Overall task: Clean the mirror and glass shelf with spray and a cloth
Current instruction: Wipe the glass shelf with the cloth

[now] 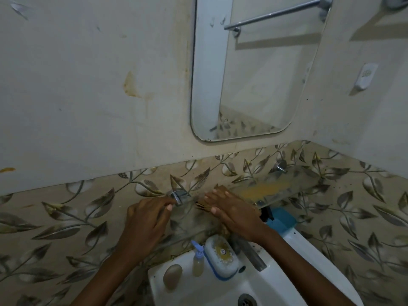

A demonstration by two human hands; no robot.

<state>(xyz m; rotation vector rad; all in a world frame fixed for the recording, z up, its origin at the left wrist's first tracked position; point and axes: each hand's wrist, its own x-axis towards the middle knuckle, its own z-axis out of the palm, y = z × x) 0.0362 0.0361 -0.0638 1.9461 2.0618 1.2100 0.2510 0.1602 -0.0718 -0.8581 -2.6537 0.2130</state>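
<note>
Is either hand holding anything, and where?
Right hand presses flat on a brownish cloth on the clear glass shelf, not gripping it. Left hand touches the shelf's left end by the chrome bracket; a grip cannot be told.

Cloth (pixel 199 206) mostly under the right hand (pixel 234 212); mirror (pixel 254 74) top beyond the upper edge

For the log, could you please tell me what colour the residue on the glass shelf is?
Yellow-orange residue, seen in the head view.
</note>
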